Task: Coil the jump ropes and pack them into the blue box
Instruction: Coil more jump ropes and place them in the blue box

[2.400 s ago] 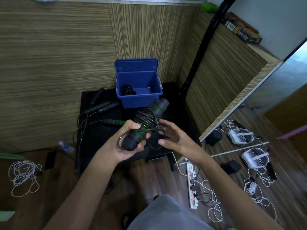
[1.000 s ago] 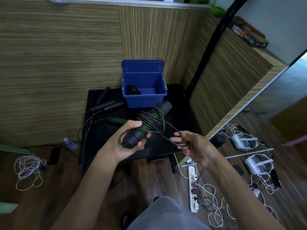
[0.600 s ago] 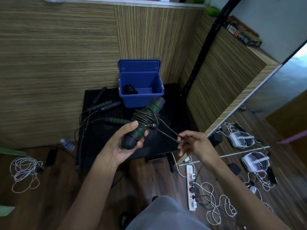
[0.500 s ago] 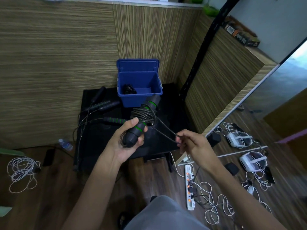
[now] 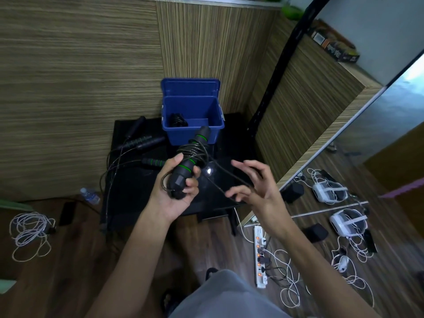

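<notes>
1. Left hand (image 5: pixel 177 193) clamped around paired black handles (image 5: pixel 190 160) with green rings, tilted up toward the far right, cord (image 5: pixel 195 151) wound in tight turns about their middle.
2. Right hand (image 5: pixel 254 187) with fingers spread and lightly bent, a loose loop (image 5: pixel 229 180) of the same cord hooked across them and stretched back to the bundle; fingers not closed around it.
3. Both hands raised above the near edge of a black surface (image 5: pixel 128 191), bundle just in front of the blue box (image 5: pixel 192 125).
4. Blue box open at the back of the surface against the wood-grain wall (image 5: pixel 80 76), lid upright behind it, one coiled black rope (image 5: pixel 177 119) lying inside at its left.
5. Further jump ropes (image 5: pixel 142 143) uncoiled on the surface left of the box, handles clustered, cords trailing over the left edge.
6. On the wooden floor: plastic bottle (image 5: pixel 90 195) and tangled white cable (image 5: pixel 29 232) at left, power strip (image 5: pixel 260 260) with plugged leads at right, white headsets (image 5: pixel 330 191) beyond it.
</notes>
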